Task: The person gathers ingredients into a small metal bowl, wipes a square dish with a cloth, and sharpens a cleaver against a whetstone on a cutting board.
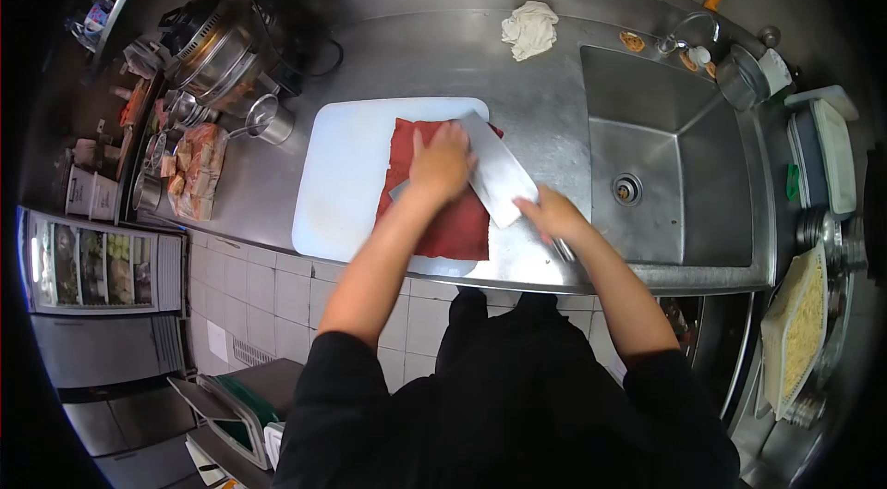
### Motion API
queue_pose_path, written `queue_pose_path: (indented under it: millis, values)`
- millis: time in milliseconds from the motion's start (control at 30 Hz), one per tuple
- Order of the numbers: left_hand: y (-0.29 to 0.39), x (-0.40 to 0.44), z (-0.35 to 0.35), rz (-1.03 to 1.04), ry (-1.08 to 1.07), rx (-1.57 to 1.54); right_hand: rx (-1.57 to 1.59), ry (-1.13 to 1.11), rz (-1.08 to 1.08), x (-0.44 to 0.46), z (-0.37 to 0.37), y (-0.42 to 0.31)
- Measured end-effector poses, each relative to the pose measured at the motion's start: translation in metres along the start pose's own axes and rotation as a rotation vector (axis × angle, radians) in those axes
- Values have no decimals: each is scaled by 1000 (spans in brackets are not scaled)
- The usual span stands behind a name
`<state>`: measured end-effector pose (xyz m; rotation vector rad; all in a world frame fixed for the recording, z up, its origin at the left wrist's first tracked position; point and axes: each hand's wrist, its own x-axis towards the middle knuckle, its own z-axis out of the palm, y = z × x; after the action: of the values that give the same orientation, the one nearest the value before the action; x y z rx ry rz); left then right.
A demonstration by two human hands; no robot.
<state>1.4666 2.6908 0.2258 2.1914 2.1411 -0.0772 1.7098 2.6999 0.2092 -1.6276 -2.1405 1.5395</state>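
Note:
My right hand (pixel 552 215) grips a cleaver (pixel 499 173) by its handle. The broad, shiny blade slants up and left, lying over the right edge of a dark red cloth (pixel 453 226). On that cloth rests my left hand (pixel 442 166), slightly blurred, thumb apart from the other fingers, fingertips close to the blade's upper left edge. Whether they touch the blade I cannot tell. A small grey edge shows beside my left wrist; what it belongs to is hidden. Beneath the cloth is a white cutting board (pixel 337 175).
The steel counter (pixel 416 46) holds a crumpled white rag (pixel 529 30) at the back. A sink (pixel 647 203) lies to the right. On the left stand a metal-and-glass appliance (pixel 217 55), a metal pitcher (pixel 270 120) and a packed bag (pixel 197 170). A tray (pixel 793 332) is at far right.

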Motion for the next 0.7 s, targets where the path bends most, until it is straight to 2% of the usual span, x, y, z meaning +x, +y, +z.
queue_pose_path:
  millis: [33, 100, 167, 233, 300, 400, 433, 467, 500, 567, 633, 700]
  values:
    - [14, -27, 9, 36, 8, 67, 75, -15, -35, -25, 7, 18]
    - [39, -66, 9, 48, 13, -14, 66, -106, 142, -64, 8, 23]
    - [29, -45, 5, 23, 6, 14, 101, -34, 10, -47, 6, 16]
    - [-1, 6, 0, -6, 53, -48, 74, -18, 5, 2, -5, -11]
    - [-22, 45, -20, -55, -21, -47, 81, 33, -13, 43, -9, -27]
    - [-10, 35, -24, -32, -74, 2, 79, 63, -38, 28, -4, -15]
    - [1, 16, -14, -4, -47, 11, 36, -14, 13, 5, -8, -9]
    - [10, -9, 11, 40, 73, 78, 1, -11, 6, -14, -2, 13]
    - [24, -34, 10, 89, 39, 102, 26, -57, 77, -43, -3, 17]
    - [34, -62, 5, 114, 48, -52, 51, -151, 252, -71, -5, 9]
    - [16, -33, 5, 83, 63, -46, -43, 11, 85, -40, -2, 5]
    - [-18, 21, 1, 14, 87, -75, 67, 25, 5, 13, -10, -22]
